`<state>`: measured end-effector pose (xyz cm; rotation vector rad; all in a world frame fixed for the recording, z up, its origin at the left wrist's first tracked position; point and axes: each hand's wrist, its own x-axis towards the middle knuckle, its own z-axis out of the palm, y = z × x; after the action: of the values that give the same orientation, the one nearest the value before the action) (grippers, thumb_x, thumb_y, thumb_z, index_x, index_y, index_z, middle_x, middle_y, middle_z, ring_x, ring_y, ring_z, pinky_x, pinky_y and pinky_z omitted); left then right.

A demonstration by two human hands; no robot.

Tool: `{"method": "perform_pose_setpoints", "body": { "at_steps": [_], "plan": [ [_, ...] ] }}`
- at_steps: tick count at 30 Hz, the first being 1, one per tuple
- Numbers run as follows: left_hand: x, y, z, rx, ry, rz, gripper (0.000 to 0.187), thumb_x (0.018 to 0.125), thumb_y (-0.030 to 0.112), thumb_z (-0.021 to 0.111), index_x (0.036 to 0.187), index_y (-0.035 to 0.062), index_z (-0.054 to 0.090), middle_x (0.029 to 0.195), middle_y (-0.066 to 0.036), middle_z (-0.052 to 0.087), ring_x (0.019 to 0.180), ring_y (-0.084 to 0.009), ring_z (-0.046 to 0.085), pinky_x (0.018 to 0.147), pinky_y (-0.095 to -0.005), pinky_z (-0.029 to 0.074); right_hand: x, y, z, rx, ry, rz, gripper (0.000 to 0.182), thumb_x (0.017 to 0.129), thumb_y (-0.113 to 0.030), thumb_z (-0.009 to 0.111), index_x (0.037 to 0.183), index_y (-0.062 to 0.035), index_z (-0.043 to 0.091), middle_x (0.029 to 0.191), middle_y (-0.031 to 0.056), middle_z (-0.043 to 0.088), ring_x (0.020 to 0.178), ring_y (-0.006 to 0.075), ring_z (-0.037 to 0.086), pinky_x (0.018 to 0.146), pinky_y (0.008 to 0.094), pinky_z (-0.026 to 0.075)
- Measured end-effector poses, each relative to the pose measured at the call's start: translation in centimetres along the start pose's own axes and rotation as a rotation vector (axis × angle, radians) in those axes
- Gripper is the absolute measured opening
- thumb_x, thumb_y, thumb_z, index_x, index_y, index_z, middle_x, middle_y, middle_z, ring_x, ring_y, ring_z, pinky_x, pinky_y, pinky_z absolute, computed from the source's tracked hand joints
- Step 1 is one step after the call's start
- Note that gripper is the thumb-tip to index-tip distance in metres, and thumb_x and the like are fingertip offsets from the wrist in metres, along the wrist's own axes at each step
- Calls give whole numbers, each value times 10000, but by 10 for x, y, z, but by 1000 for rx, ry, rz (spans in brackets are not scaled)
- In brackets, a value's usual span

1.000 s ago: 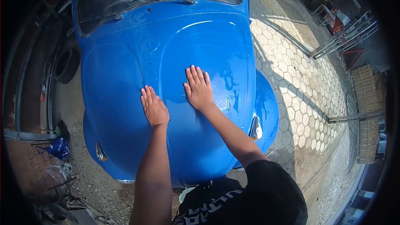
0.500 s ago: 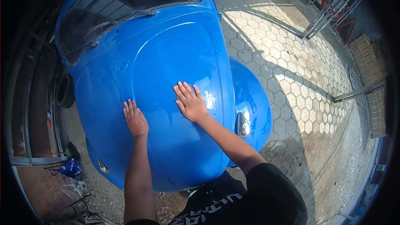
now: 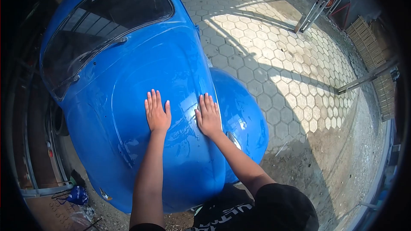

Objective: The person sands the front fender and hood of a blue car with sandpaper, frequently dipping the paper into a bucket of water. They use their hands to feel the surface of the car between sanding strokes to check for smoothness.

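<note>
A blue car (image 3: 141, 72) with a rounded bonnet fills the middle of the head view, its front towards me. My left hand (image 3: 157, 113) lies flat on the bonnet, right of its middle, fingers outstretched. Close to the bonnet's right edge, my right hand (image 3: 209, 115) also rests flat, with nothing held in it. Wet-looking, shiny patches show on the paint around both hands. The bulging right fender (image 3: 246, 119) carries a small chrome lamp (image 3: 234, 140), partly behind my right forearm. Up at the left is the dark windscreen (image 3: 111, 21) with its wipers.
Hexagonal paving (image 3: 274, 64) runs along the car's right side, part sunlit. A metal post (image 3: 368, 79) and a bamboo panel (image 3: 368, 45) stand at the right. On the left are a tyre (image 3: 59, 119), metal framing (image 3: 46, 191) and a blue bag (image 3: 78, 195).
Both hands have slid to the right across the bonnet, the left from near its left crease, the right to its right edge. The view has shifted, so the car sits further left.
</note>
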<state>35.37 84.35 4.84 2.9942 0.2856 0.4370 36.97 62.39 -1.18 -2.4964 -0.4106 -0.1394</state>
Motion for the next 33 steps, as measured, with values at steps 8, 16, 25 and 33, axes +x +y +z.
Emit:
{"method": "perform_pose_setpoints", "body": {
  "at_steps": [8,16,25,33],
  "plan": [
    [5,2,-2,-24,15,-3,651,1097,352,529,1631,8,386,1720,-182,342,1622,-332,256,1334,-481,179,182,32,36,339,75,435,697,1139,-436,361,1604,82,358,1636,328,399,1540,454,373,1286,502,272],
    [7,6,-5,-11,-32,-17,676,1087,361,538,1632,-2,371,1725,-198,322,1625,-348,242,1335,-486,171,-4,1,3,188,19,277,718,1134,-403,416,1657,59,250,1699,320,277,1598,461,252,1302,544,198],
    [3,4,-9,-30,-55,-33,629,1101,330,490,1623,-6,391,1723,-192,329,1628,-333,239,1335,-493,170,243,-16,46,11,174,145,653,1133,-413,370,1616,28,380,1682,266,363,1588,394,306,1301,506,242],
    [6,0,-2,-87,-32,-47,545,1130,240,329,1608,-5,423,1714,-173,360,1622,-320,261,1336,-479,171,71,-20,10,-151,31,-194,619,1132,-395,378,1652,-59,378,1706,161,380,1600,312,312,1309,514,180]
  ]
}}
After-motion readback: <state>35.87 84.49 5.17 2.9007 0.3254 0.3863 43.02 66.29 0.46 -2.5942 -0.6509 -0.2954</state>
